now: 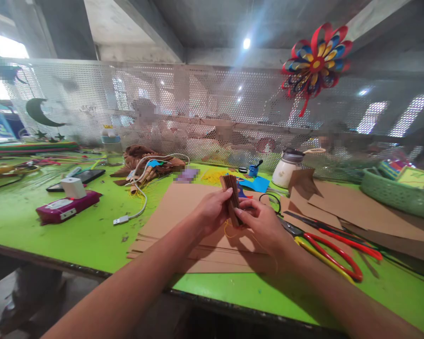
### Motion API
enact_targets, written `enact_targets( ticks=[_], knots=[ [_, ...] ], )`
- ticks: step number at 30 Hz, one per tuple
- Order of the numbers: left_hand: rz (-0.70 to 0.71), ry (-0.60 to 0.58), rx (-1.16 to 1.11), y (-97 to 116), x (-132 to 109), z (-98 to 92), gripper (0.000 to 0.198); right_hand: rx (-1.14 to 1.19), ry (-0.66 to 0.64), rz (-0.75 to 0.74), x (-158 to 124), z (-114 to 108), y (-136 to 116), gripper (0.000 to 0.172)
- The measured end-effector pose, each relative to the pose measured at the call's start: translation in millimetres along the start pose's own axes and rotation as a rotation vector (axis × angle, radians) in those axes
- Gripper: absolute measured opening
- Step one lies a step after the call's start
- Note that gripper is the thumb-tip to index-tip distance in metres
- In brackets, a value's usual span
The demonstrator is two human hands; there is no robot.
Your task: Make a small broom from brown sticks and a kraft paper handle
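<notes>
Between my two hands, a narrow stack of pleated brown paper (pixel 234 197) stands tilted above the sheets. My left hand (pixel 214 209) grips its left side, with the thumb pressed on the folds. From the right, my right hand (pixel 259 219) pinches the lower part between thumb and fingers. A thin yellow thread (pixel 227 230) hangs in a loop under the folded paper; whether it is tied to it I cannot tell. Beneath both hands lies a pile of flat brown paper sheets (pixel 173 212).
Scissors with red and yellow handles (pixel 325 254) lie right of my hand, beside red-handled pliers or shears (pixel 353 242). Further back are a white jar (pixel 286 169), a blue paint pot (pixel 253 170) and a green basket (pixel 388 193). Left are a white cable (pixel 141 202) and a purple packet (pixel 69 207).
</notes>
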State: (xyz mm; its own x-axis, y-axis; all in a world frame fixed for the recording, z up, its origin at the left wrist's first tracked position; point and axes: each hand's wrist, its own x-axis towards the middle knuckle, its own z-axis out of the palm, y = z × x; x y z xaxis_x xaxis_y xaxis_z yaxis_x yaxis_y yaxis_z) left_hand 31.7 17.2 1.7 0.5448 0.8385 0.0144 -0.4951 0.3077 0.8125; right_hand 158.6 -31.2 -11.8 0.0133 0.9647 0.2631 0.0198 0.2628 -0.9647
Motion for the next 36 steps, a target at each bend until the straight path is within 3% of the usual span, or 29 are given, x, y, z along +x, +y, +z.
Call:
enact_targets(
  ticks=[5,18,27,36],
  knots=[
    [0.007,-0.016,-0.034,-2,0,1.8,0.023,-0.058,-0.022,-0.015,-1,-1,1,0.025],
    [-0.003,0.079,-0.042,0,-3,8.0,0.022,-0.138,-0.061,-0.040,-3,0,-4,0.018],
    [0.018,0.055,-0.045,-1,-2,7.3,0.024,-0.139,-0.068,-0.049,-3,1,-4,0.015],
    [0.029,0.062,-0.050,-4,-5,11.1,0.023,-0.205,-0.026,-0.053,-1,2,3,0.024]
  ],
)
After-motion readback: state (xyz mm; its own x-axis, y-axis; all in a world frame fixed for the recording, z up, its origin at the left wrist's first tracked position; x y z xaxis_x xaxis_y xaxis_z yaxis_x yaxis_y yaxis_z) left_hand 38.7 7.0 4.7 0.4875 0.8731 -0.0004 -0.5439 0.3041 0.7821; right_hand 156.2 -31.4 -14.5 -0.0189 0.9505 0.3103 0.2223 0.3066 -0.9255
